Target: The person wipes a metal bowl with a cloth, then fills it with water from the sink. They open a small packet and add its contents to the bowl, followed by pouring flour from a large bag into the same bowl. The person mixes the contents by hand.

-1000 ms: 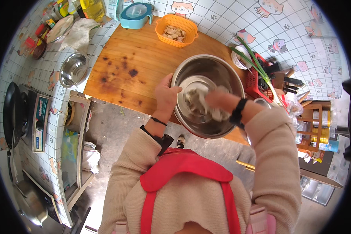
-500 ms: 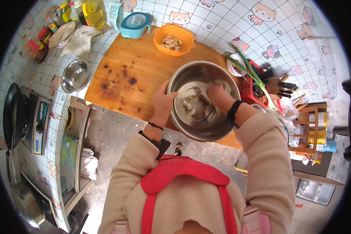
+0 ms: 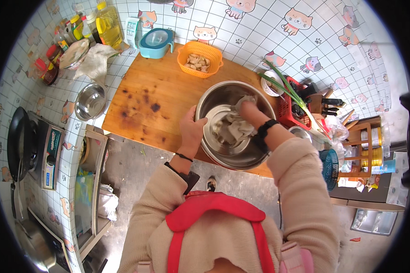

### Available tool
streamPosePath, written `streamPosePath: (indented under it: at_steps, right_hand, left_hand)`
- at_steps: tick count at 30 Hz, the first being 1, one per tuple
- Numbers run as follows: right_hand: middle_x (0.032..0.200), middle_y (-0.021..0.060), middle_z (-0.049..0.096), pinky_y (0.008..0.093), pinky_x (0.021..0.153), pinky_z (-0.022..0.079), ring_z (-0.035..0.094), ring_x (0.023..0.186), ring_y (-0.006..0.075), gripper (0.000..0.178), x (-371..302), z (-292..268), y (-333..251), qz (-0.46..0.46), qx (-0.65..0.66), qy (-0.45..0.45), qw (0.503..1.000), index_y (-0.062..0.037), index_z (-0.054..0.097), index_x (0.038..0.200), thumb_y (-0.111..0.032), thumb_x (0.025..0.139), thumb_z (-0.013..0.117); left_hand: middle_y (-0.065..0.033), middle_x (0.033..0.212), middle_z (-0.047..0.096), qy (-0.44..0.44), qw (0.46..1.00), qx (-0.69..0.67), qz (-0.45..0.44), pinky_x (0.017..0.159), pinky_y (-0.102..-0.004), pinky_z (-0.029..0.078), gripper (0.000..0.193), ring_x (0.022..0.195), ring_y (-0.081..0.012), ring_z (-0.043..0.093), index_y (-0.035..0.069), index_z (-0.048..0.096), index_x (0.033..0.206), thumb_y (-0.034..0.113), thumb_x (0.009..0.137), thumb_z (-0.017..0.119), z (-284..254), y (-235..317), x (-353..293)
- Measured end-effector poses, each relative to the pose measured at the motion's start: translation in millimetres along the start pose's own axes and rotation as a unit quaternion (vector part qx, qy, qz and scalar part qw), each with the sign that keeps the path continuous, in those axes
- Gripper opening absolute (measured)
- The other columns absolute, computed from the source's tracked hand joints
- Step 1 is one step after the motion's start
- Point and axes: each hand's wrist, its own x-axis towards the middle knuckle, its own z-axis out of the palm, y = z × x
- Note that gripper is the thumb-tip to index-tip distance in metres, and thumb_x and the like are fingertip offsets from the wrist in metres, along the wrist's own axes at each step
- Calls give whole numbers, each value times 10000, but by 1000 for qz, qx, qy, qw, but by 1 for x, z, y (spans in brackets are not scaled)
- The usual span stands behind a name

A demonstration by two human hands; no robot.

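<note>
- Wooden table (image 3: 146, 91) beneath a steel bowl (image 3: 218, 95).
- Left hand (image 3: 193, 130): fingers grip its rim; brace firmly.
- Right hand (image 3: 251, 112): fingers clutch pale cloth (image 3: 237, 128); press evenly.

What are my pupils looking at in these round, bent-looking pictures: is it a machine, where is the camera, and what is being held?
There is no robot here, just a person's two bare hands. The view comes from a wide fisheye camera worn on the head and looking down, so straight edges curve and the beige sleeves rise from below. Picture left is the person's left.

The left hand grips the rim of a large round steel bowl. Inside it, the right hand holds a crumpled greyish-white cloth.

The bowl is on a brown wooden table with dark stains. Along its far edge are a blue lidded plastic container and an orange plastic basket of pale pieces. Long green-and-white stalks lie towards the right.
</note>
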Motion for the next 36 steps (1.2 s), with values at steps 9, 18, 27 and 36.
streamPosePath:
  at_steps: [9, 18, 27, 36]
  right_hand:
    - [859, 175, 615, 348, 669, 449, 567, 757, 213, 304, -18, -52, -135, -168, 327, -341, 865, 29, 557, 955, -20, 656, 531]
    - [949, 13, 604, 256, 743, 443, 537, 839, 108, 417, -149, -184, -56, -42, 590, -369, 717, -18, 546, 1096, -36, 684, 609]
    - [952, 60, 611, 284, 747, 469, 576, 835, 142, 375, -333, -142, -18, 170, 845, 102, 497, 10, 572, 1037, 42, 670, 644]
    - [952, 99, 606, 325, 756, 508, 602, 830, 203, 400, -548, -100, 31, 185, 797, 481, 314, -6, 555, 1042, 21, 652, 640]
  left_hand:
    - [-59, 932, 602, -2, 999, -51, -7, 729, -238, 444, 353, 806, -119, 557, -20, 536, 1062, -27, 710, 558, -1, -5, 8]
    - [-82, 894, 615, -8, 999, 39, -2, 730, -264, 443, 323, 803, -153, 570, -11, 564, 1027, 36, 707, 568, 13, -1, 35]
    - [-84, 920, 576, -44, 999, 12, 10, 686, -274, 438, 283, 766, -163, 538, -51, 531, 1026, 74, 774, 558, 40, -31, 99]
    - [-87, 1066, 509, 10, 996, 90, 18, 710, -257, 405, 454, 873, -151, 506, 9, 347, 1241, 183, 850, 500, 34, -8, 39]
